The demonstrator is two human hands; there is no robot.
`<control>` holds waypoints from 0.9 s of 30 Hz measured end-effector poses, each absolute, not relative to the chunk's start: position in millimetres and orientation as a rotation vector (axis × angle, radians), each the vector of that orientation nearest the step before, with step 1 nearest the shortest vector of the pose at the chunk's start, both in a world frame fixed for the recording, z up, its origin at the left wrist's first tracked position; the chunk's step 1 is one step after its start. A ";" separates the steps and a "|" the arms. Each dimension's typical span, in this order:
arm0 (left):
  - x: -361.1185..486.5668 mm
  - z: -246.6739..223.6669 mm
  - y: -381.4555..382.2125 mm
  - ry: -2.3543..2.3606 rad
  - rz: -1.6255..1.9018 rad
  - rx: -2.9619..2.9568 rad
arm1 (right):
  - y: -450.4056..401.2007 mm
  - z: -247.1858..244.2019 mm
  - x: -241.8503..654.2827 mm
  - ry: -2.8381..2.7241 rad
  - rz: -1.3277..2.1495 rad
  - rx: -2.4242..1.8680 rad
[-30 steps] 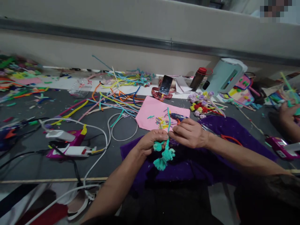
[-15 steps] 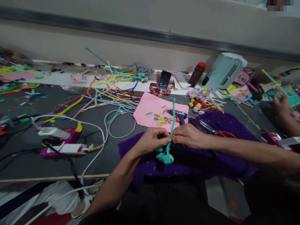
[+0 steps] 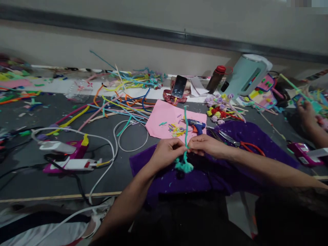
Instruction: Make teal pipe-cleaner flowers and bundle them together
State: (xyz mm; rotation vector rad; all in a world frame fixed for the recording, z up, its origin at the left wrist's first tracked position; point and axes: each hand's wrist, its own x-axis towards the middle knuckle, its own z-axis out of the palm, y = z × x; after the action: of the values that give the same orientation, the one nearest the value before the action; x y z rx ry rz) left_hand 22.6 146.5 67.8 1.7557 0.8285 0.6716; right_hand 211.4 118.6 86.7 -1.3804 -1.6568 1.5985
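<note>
A teal pipe cleaner (image 3: 186, 124) stands upright between my hands, its lower end bunched into a fluffy teal cluster (image 3: 184, 166). My left hand (image 3: 170, 152) pinches the stem from the left, just above the cluster. From the right, the fingertips of my right hand (image 3: 202, 145) close on the same stem. Under both hands lies a purple cloth (image 3: 169, 177). Just beyond them is a pink sheet (image 3: 160, 118) bearing short cut pieces of pipe cleaner (image 3: 176, 130) and a blue glue gun (image 3: 196, 125).
Scissors with red handles (image 3: 249, 147) rest on the cloth at right. Loose pipe cleaners (image 3: 123, 106), a white cable (image 3: 112, 150) and a magenta power strip (image 3: 79, 150) spread leftward. A phone (image 3: 179, 86), bottle (image 3: 216, 78) and kettle (image 3: 252, 75) stand behind. Another person's hand (image 3: 306, 112) is at far right.
The teal pipe cleaner has shifted slightly left at its top, and its bunched end has swung a little to the right and up. Both hands keep their pinch near the same spot.
</note>
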 end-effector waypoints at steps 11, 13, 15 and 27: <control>25.0 60.8 156.7 0.740 0.738 1.023 | 88.5 117.8 230.4 -2.200 -0.533 -0.988; 25.0 61.3 156.9 0.731 0.751 0.982 | 84.2 111.3 228.7 -2.312 -0.503 -0.923; 24.9 62.4 156.9 0.724 0.748 0.942 | 86.1 101.0 227.3 -2.383 -0.415 -0.973; 23.3 64.7 157.5 0.707 0.707 0.934 | 119.1 71.4 219.0 -2.089 -0.071 -1.049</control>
State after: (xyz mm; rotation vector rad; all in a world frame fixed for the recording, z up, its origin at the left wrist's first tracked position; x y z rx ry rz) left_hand 23.3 157.5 64.7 0.9335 0.7069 0.7072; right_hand 219.0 119.1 71.4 -1.0485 -2.0894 -0.0706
